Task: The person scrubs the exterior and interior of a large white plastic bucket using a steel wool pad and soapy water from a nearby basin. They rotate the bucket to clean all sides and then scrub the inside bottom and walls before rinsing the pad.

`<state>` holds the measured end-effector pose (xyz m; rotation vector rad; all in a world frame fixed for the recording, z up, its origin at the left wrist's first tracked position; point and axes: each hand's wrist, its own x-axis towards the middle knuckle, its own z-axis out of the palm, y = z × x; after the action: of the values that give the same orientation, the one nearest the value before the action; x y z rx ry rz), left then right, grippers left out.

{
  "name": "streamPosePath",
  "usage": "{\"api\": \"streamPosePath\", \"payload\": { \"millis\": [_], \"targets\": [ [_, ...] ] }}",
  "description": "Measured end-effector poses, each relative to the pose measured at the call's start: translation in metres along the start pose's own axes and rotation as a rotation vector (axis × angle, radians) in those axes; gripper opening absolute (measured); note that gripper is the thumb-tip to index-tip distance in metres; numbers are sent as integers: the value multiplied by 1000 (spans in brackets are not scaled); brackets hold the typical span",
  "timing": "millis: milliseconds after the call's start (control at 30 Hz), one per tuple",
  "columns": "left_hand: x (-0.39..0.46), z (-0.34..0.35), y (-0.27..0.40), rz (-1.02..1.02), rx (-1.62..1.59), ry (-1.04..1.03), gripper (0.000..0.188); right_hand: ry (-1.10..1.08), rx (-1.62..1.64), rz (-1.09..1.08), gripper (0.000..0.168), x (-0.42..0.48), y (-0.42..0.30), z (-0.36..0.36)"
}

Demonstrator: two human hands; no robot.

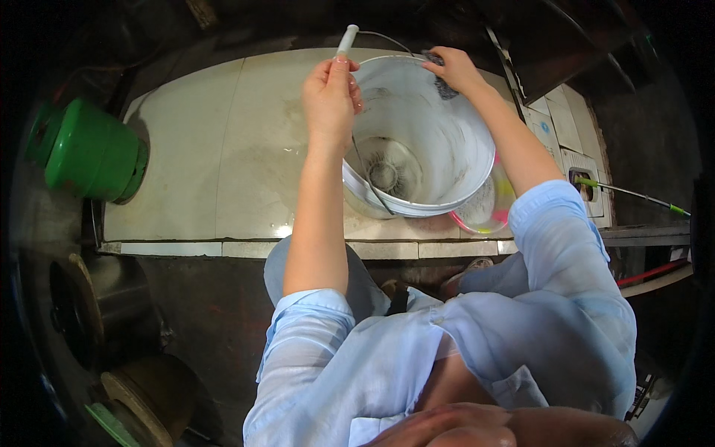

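Observation:
A white plastic bucket (447,151) leans with its mouth turned towards me, and dark smears and grime mark its inner wall and ringed bottom. My left hand (333,100) is closed around the white handle grip (347,40) of its wire bail, at the left of the rim. At the upper right of the rim, my right hand (458,70) pinches a dark grey scouring pad (445,88) against the bucket's edge. Partly hidden behind the bucket, a pink and yellow-green basin (479,209) contains whitish suds.
The bucket stands on a pale tiled platform (257,167) with wet patches. A green gas cylinder (92,151) is at the platform's left end. A pole with green fittings (642,195) extends at right. Dark pots (123,302) sit on the floor at lower left.

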<state>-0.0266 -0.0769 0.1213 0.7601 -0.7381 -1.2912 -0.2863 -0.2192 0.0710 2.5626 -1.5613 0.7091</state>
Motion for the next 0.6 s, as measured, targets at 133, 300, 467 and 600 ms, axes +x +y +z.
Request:
{"api": "streamPosePath", "payload": {
  "millis": [133,300,467,600],
  "targets": [
    [7,-17,-6,9,45,51,23,121,60,212,42,-59,13,-30],
    [22,-58,-28,52,360,165,21,33,563,671,33,-160,40,-56],
    [28,-92,-59,223,798,244,29,83,922,940,33,-238,21,-54],
    [13,-78,-59,-38,702,300,37,136,939,889,35,-246,-8,-51]
  ]
}}
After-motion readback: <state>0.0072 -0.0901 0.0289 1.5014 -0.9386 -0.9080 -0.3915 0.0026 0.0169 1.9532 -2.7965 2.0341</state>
